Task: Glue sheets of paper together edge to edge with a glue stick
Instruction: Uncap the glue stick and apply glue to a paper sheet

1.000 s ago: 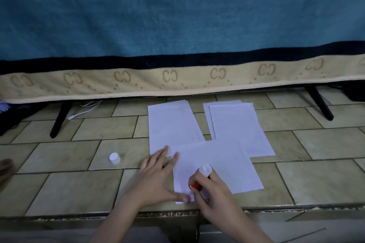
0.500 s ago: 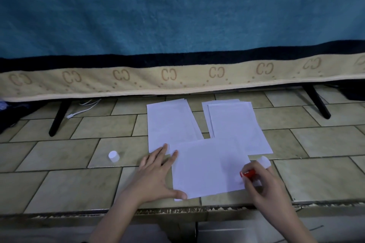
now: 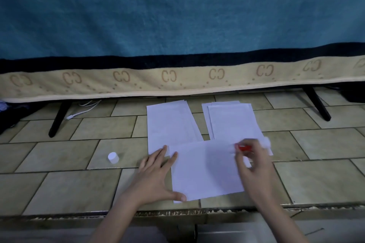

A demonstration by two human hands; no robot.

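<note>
On a tiled worktop (image 3: 59,187), the nearest sheet of paper (image 3: 205,171) lies flat at the near edge. The left hand (image 3: 156,175) rests open on its left side, fingers spread and thumb on the near corner, seemingly to stop the sheet sliding. The right hand (image 3: 254,165) grips a red glue stick (image 3: 245,147) at the sheet's far right corner, blurred with motion, apparently laying glue along that far edge. Just beyond, two small stacks of paper wait side by side, the left stack (image 3: 167,124) and the right stack (image 3: 233,122), their near ends tucked under the sheet, handy for joining. The white cap (image 3: 113,157) stands well to the left, out of the way. A striped blanket (image 3: 177,25) hangs behind.
</note>
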